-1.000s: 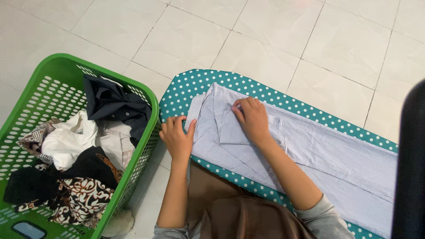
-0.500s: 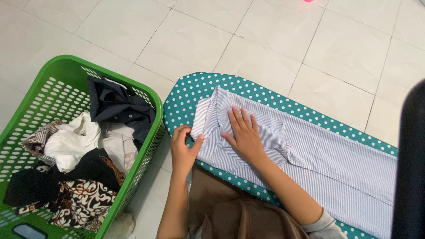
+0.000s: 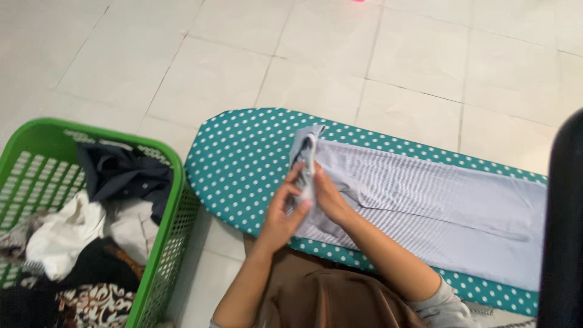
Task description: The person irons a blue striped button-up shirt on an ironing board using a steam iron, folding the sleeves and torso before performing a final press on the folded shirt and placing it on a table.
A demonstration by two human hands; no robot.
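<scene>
The striped shirt (image 3: 425,206), pale blue-grey with fine lines, lies lengthwise on the ironing board (image 3: 243,164), stretching from the board's middle toward 3 o'clock. Its end at 9 o'clock is lifted off the cover and bunched into a raised fold, and both hands meet there. The left hand (image 3: 282,212) comes up from 6 o'clock with its fingers (image 3: 294,182) closed on the near side of that fold, the thumb pressed against the cloth. The right hand (image 3: 325,197) sits just beside it on the 3 o'clock side, fingers clamped on the same bunched edge, with the forearm crossing the shirt's near border. The rest of the shirt is flat, with a few creases and a folded seam running along its length.

The ironing board has a teal cover with white dots; its rounded nose points to 9 o'clock and is bare of cloth. It stands low over a floor of pale tiles (image 3: 212,67). At 8 o'clock, just beside the board's nose, a green plastic laundry basket (image 3: 173,200) with a perforated wall holds crumpled clothes (image 3: 91,231): dark, white and brown-patterned pieces. A dark blurred shape (image 3: 565,231) fills the edge at 3 o'clock.
</scene>
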